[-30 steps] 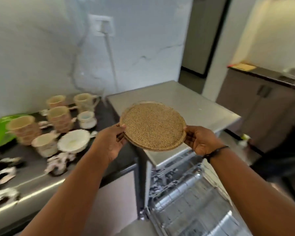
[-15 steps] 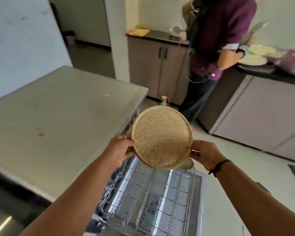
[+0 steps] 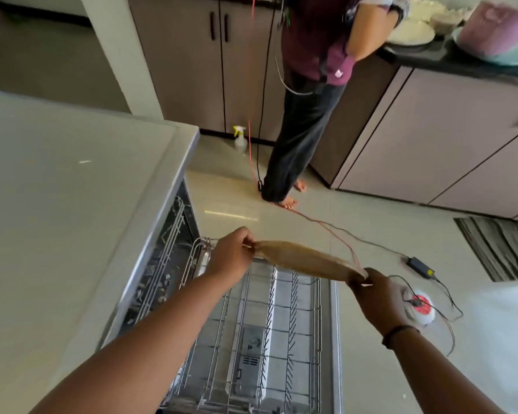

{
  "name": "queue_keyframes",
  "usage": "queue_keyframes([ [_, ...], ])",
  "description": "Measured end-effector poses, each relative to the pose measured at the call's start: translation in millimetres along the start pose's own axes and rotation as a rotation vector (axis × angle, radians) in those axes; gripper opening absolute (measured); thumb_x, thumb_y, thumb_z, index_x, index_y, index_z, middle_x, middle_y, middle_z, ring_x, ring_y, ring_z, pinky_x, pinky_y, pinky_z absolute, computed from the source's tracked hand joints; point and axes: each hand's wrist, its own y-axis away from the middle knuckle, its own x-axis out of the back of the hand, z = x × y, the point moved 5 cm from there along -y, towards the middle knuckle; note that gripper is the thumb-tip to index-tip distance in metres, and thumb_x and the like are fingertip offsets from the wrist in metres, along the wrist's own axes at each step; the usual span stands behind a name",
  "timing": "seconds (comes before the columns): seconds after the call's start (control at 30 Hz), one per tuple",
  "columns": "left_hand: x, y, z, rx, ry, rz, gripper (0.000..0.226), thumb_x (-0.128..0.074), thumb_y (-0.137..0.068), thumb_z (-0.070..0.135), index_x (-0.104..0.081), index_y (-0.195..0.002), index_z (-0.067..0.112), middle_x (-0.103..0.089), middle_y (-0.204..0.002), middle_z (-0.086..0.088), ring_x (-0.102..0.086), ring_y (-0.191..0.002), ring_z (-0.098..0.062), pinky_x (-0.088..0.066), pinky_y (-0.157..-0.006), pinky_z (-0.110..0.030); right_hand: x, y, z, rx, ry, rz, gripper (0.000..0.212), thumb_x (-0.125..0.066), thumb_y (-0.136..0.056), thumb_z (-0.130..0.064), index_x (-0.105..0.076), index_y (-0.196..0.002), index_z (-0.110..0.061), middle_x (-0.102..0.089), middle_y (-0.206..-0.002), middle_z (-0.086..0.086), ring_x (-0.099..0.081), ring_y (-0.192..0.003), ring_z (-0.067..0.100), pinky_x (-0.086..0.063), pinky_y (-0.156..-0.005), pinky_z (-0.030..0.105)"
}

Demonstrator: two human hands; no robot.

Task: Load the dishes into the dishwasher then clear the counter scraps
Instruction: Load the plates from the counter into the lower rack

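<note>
1. Two hands held one plate (image 3: 307,259) by opposite edges, above the pulled-out lower rack (image 3: 269,330) of the open dishwasher (image 3: 168,264).
2. Left hand (image 3: 229,258): fingers pinched on the plate's far-left rim. Right hand (image 3: 377,297): fingers closed on the near-right rim. Neither hand was free.
3. Plate attitude: seen nearly edge-on, close to flat, sloping down from the left hand toward the right hand. Its line ran from far-left to near-right, crossing the rack at an angle.
4. Key relation: the rack lay directly below and slightly nearer than the plate, clear of it, not touching. The rows of upright wire prongs ran near to far.
5. Judgement: to sit between the prongs the plate would need tipping onto its edge and turning in line with a row. The left hand sat nearer the dishwasher body, the right nearer the rack's outer side.
6. Rack appeared empty of dishes where visible; loading judged to be at an early stage.
7. Risk noted: cables (image 3: 335,231) trailed on the floor to the right, just beyond the rack.
</note>
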Motion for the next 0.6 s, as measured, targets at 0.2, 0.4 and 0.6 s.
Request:
queue_keyframes([
  [0.2, -89.5, -26.7, -85.0, 0.025, -0.132, -0.084, 0.019, -0.068, -0.081, 0.005, -0.059, -0.076, 0.021, -0.068, -0.082, 0.001, -0.063, -0.076, -0.018, -0.043, -0.06, -0.024, -85.6, -43.0, 77.4, -0.012, 0.172, -0.139, 0.022, -0.06, -0.088, -0.013, -0.07, -0.107, -0.017, -0.071, -0.1, 0.009, -0.064, -0.09, 0.032, -0.04, -0.068, 0.027],
  [0.4, -145.4, -68.6, -132.9, 0.06, -0.156, -0.02, 0.007, -0.072, -0.083, 0.011, -0.065, -0.085, 0.01, -0.066, -0.081, 0.0, -0.058, -0.072, -0.015, -0.037, -0.054, -0.019, -139.6, -102.5, 114.0, 0.047, 0.274, -0.183, 0.022, -0.052, -0.094, -0.021, -0.066, -0.109, -0.015, -0.065, -0.105, 0.012, -0.063, -0.093, 0.035, -0.046, -0.073, 0.034],
  [0.6, -175.0, -132.9, -158.6, 0.13, -0.136, 0.093, 0.015, -0.069, -0.085, 0.014, -0.068, -0.098, 0.007, -0.071, -0.095, -0.008, -0.062, -0.082, -0.02, -0.037, -0.064, -0.021, -173.9, -166.2, 123.3, 0.141, 0.285, -0.154, 0.023, -0.05, -0.095, -0.025, -0.065, -0.105, -0.012, -0.065, -0.104, 0.017, -0.061, -0.093, 0.038, -0.046, -0.073, 0.036],
])
